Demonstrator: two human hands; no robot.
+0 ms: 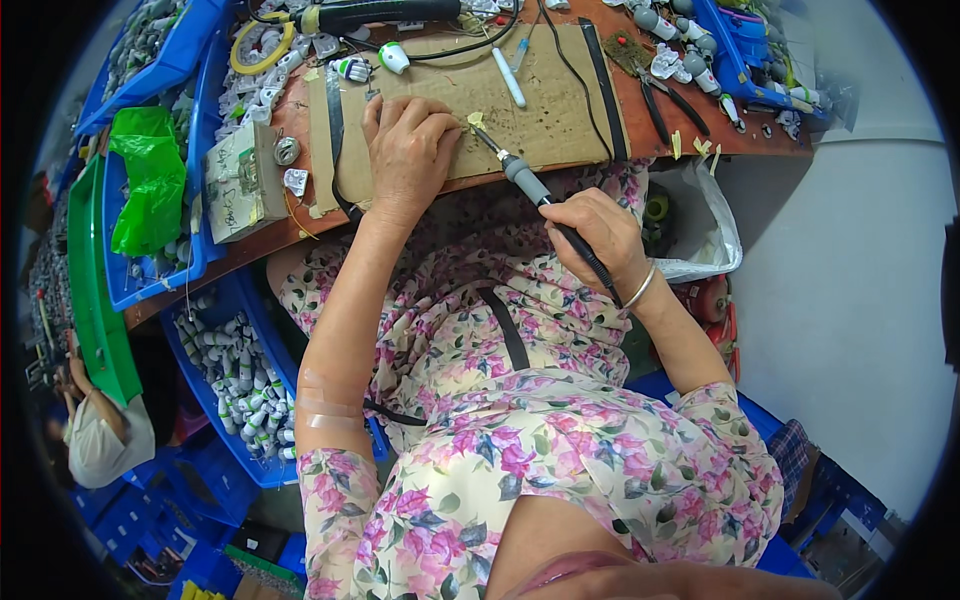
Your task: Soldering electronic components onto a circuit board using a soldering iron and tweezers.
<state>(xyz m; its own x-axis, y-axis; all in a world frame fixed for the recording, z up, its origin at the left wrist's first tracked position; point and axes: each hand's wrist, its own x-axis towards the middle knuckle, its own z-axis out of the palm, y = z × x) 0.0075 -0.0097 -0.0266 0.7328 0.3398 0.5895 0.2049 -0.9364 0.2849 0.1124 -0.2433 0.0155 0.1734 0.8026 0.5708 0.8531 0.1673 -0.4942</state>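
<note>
My right hand [603,235] is closed round the dark handle of a soldering iron [527,182]. The iron slants up and left, its tip at a small yellowish scrap [475,120] on the cardboard sheet [440,75]. My left hand [408,150] rests on the cardboard with its fingers bent and drawn together. A small grey piece [373,94] shows at its fingertips; what the fingers hold is mostly hidden. Beyond that hand lie a white and green bulb-shaped part [394,58] and a white part with green stripes [352,69]. A white pen-like stick [508,78] lies farther back.
Pliers [655,112] lie right of the cardboard. At the left stand a worn box [240,190], a solder coil [287,150] and a blue bin [205,225] with a green bag [148,180]. A tape roll [263,43] and black cables lie behind. A plastic bag [715,225] hangs at the right.
</note>
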